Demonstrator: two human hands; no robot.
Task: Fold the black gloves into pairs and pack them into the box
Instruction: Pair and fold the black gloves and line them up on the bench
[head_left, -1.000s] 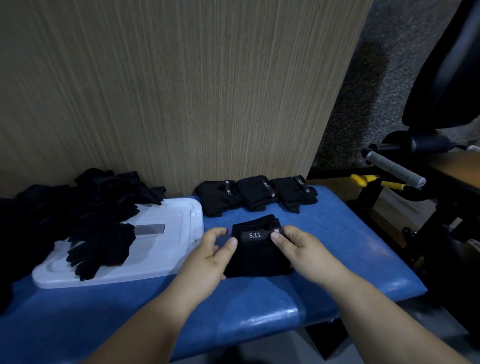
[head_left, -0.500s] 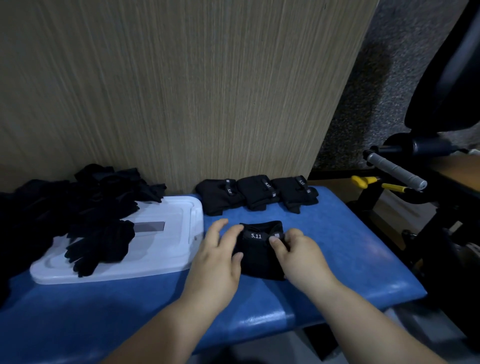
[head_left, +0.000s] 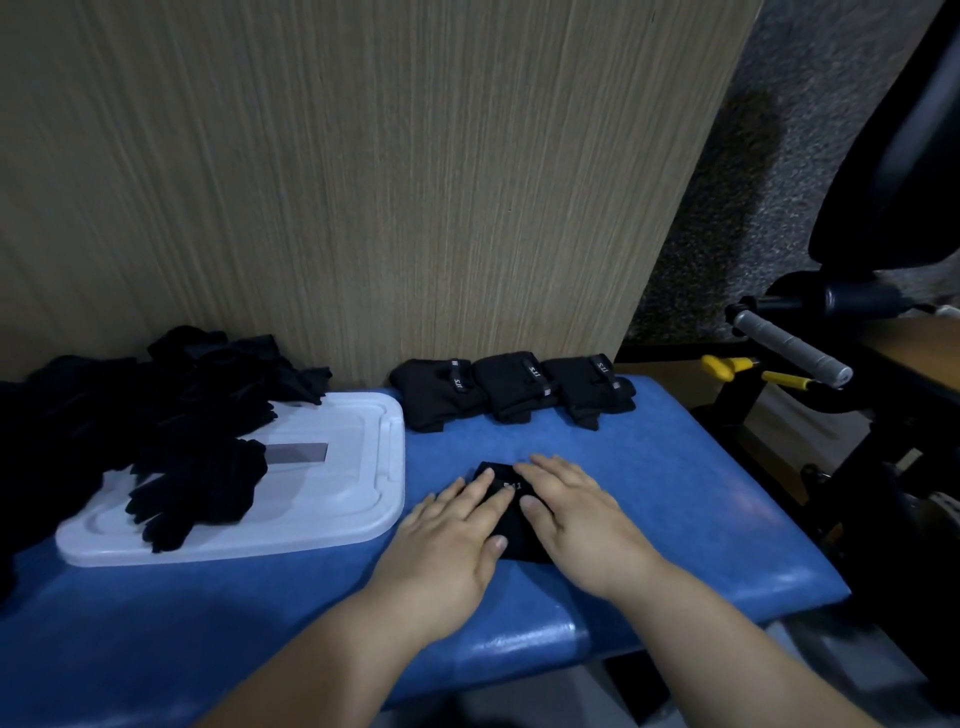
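A folded black glove pair with a small white label lies on the blue padded bench. My left hand and my right hand lie flat on top of it, fingers spread, covering most of it. Three folded pairs sit in a row at the back by the wooden wall. A heap of loose black gloves lies at the left, partly over a white plastic lid. No box body is in view.
A wooden panel stands right behind the bench. To the right are a black machine frame with a grey handle and yellow-tipped parts. The bench's front edge runs just below my wrists.
Both hands went from pinching the labelled cuff at its sides to lying flat over the folded pair. The pair looks more compact now.
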